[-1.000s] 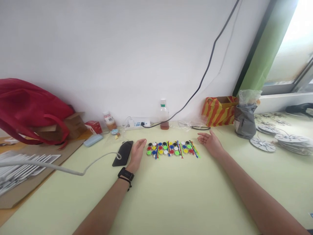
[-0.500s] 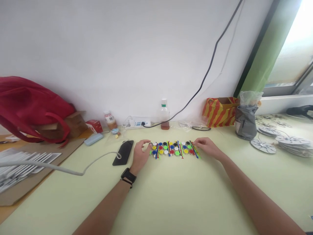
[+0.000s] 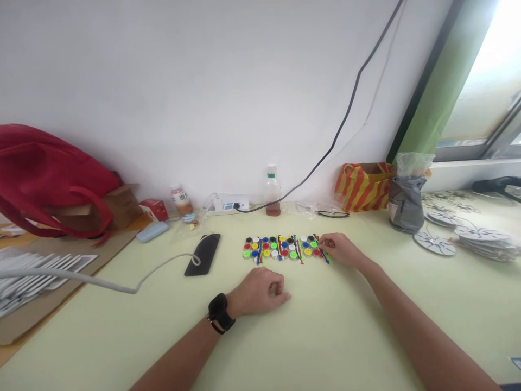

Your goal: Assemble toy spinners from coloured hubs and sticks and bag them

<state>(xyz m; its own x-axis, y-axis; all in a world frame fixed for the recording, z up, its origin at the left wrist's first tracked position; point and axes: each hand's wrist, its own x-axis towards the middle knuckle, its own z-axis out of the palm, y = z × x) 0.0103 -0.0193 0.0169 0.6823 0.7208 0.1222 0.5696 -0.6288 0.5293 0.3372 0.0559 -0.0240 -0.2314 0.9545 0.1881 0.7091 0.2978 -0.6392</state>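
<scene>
Small round discs (image 3: 275, 253) in black, white, red, yellow, blue and green lie in a neat block of rows on the pale green table. Bundles of thin coloured plastic sticks (image 3: 299, 252) stand between groups of them, slanting across the rows. At the block's right end, my right hand (image 3: 341, 250) has its fingers pinched together over the last sticks; what lies between the fingertips is hidden. My left hand (image 3: 260, 290), with a black watch on the wrist, rests in front of the block, fingers curled in and apart from the discs, with nothing visible in it.
Left of the discs lies a black phone (image 3: 203, 255) beside a grey cable (image 3: 142, 282). Behind stands a bottle (image 3: 273, 193). A striped bag (image 3: 362, 187), a grey bag (image 3: 407, 203) and stacked white discs (image 3: 484, 239) are on the right. A red bag (image 3: 52, 179) is left.
My left hand has left the block's left end and moved right and toward me, its fingers now curled. My right hand stays at the right end, slightly shifted.
</scene>
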